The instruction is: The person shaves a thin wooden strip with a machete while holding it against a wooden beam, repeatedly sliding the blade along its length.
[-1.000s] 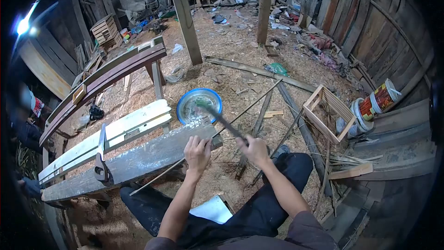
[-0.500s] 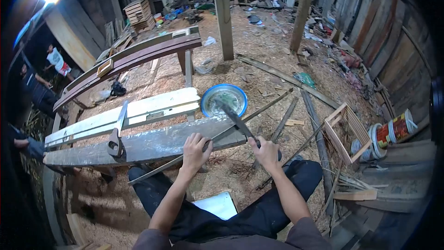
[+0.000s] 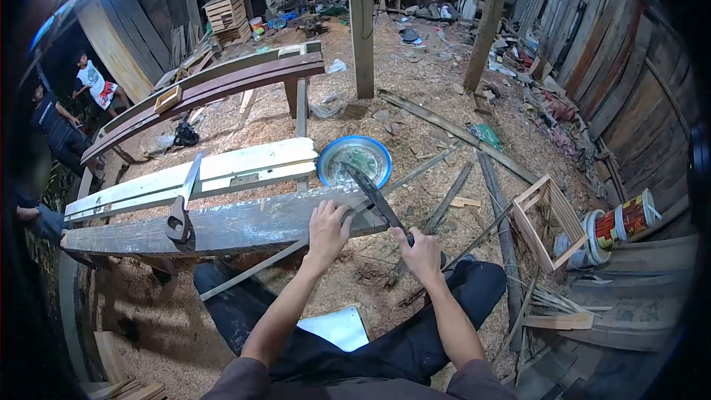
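Observation:
My left hand (image 3: 329,231) is closed around a long thin wooden strip (image 3: 255,270), pressing it near the top of a grey plank bench (image 3: 244,222). The strip slants from over my left knee toward the upper right. In my right hand (image 3: 421,258) is the dark handle of a machete (image 3: 376,198). Its blade points up and away to the left, crossing the strip just right of my left hand; whether the edge touches the wood I cannot tell. A handsaw (image 3: 179,221) rests on the bench to the left, blade pointing away.
A blue-rimmed basin (image 3: 386,159) stands beyond the bench, beside white planks (image 3: 255,163). To the right are a slatted wooden frame (image 3: 549,222), paint buckets (image 3: 624,224) and loose poles. A white sheet (image 3: 337,328) lies between my legs. Two people stand at far left.
My left hand has shifted right and forward along the strip, nearer the machete. The machete blade has swung slightly left, and my right hand sits a little lower. My view has shifted slightly.

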The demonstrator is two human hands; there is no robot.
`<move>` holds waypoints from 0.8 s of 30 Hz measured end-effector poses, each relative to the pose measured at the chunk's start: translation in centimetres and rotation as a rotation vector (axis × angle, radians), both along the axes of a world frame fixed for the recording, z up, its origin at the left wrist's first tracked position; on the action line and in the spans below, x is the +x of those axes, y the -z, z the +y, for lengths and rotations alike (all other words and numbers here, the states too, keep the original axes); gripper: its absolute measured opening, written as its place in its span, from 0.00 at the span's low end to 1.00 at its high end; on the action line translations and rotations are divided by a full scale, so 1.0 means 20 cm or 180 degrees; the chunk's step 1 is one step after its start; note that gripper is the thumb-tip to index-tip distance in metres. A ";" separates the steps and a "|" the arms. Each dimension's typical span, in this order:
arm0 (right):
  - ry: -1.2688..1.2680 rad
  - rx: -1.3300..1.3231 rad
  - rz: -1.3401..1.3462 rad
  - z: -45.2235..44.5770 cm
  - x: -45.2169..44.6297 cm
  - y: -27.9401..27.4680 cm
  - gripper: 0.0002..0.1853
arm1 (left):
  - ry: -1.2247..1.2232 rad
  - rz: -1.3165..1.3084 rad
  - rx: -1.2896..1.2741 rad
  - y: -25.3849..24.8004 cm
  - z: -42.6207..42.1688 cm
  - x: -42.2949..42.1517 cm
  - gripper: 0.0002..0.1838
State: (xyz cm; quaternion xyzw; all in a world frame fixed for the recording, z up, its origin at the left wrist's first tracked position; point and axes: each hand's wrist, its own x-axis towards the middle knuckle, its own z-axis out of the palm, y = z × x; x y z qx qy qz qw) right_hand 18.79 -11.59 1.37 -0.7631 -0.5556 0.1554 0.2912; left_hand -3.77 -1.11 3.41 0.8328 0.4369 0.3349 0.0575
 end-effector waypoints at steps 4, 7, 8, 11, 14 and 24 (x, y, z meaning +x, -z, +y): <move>0.0027 0.0019 0.0026 -0.04 -0.01 -0.02 0.37 | 0.0231 -0.0173 -0.0242 -0.02 0.01 -0.04 0.10; 0.0061 0.0008 -0.0079 -0.08 -0.07 0.00 0.36 | 0.0481 -0.0294 -0.0117 -0.01 0.00 -0.08 0.10; 0.0039 -0.0006 -0.0106 -0.09 -0.09 0.01 0.34 | 0.0451 -0.0340 -0.0112 -0.01 0.00 -0.09 0.10; -0.0051 -0.0063 -0.0207 -0.11 -0.17 -0.05 0.32 | 0.0485 -0.0526 -0.0018 0.01 -0.02 -0.11 0.09; -0.0219 -0.0037 -0.0133 -0.18 -0.27 -0.11 0.34 | 0.0397 -0.0377 0.0050 0.07 -0.05 -0.15 0.11; 0.0368 -0.0254 -0.0558 -0.10 -0.33 -0.15 0.33 | 0.0354 -0.0562 0.0250 0.08 -0.08 -0.14 0.14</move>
